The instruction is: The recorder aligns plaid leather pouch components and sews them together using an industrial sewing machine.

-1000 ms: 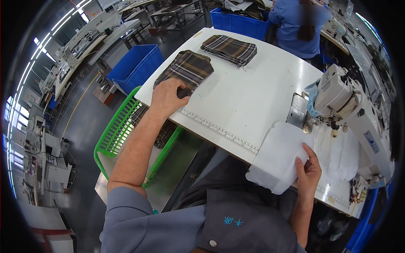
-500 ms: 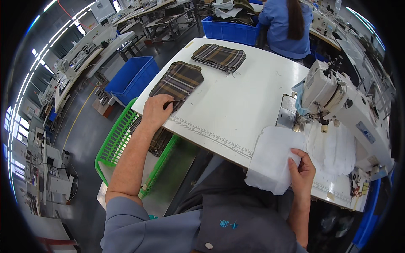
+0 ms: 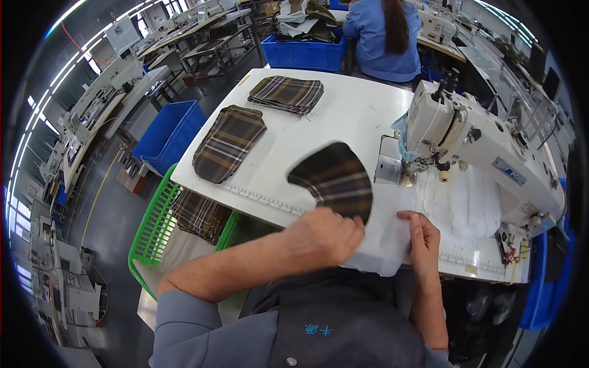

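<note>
Left hand [image 3: 328, 238] grips a dark plaid piece [image 3: 337, 178] by its near end, having carried it across from the left stack [image 3: 230, 144]; it now hangs over or beside a white sheet [image 3: 389, 205], bringing both materials together. Right hand [image 3: 424, 238] touches the sheet's right edge (pinching or merely steadying, I cannot tell). Another stack [image 3: 286, 93] lies farther along the white table [image 3: 276, 162]; a sewing machine [image 3: 485, 141] stands right. Beyond are a green basket [image 3: 147, 239], near left, and a person in blue [image 3: 383, 49], far side.
</note>
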A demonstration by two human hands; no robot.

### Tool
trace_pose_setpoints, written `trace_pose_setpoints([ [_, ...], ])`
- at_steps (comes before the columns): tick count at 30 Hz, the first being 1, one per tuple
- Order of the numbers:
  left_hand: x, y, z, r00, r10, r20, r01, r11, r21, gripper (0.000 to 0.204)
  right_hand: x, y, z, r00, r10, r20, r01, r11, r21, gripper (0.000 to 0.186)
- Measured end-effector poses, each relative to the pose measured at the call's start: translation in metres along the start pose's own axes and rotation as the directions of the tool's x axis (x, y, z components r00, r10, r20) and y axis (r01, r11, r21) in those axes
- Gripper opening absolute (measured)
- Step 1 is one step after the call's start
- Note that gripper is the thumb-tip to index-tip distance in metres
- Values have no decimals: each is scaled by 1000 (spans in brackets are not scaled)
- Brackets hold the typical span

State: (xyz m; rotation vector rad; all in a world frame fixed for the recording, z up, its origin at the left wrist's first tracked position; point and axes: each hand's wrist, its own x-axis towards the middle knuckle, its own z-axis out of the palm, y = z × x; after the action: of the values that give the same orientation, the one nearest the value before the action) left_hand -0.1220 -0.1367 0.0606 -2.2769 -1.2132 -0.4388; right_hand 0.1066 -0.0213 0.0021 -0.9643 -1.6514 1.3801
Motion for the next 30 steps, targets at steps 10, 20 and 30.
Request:
trace_pose_setpoints([
  [10, 44, 34, 39, 978, -204, 46, 171, 656, -735, 58, 1, 21, 1, 977, -209, 34, 211, 958, -195, 30],
  [20, 45, -11, 53, 858, -397, 326, 428, 201, -881, 15, -17, -4, 4, 904, -414, 110, 428, 876, -224, 11],
  [30, 47, -3, 36, 823, -508, 254, 457, 326, -828, 12, -21, -2, 0, 863, -502, 66, 504, 839, -206, 9],
])
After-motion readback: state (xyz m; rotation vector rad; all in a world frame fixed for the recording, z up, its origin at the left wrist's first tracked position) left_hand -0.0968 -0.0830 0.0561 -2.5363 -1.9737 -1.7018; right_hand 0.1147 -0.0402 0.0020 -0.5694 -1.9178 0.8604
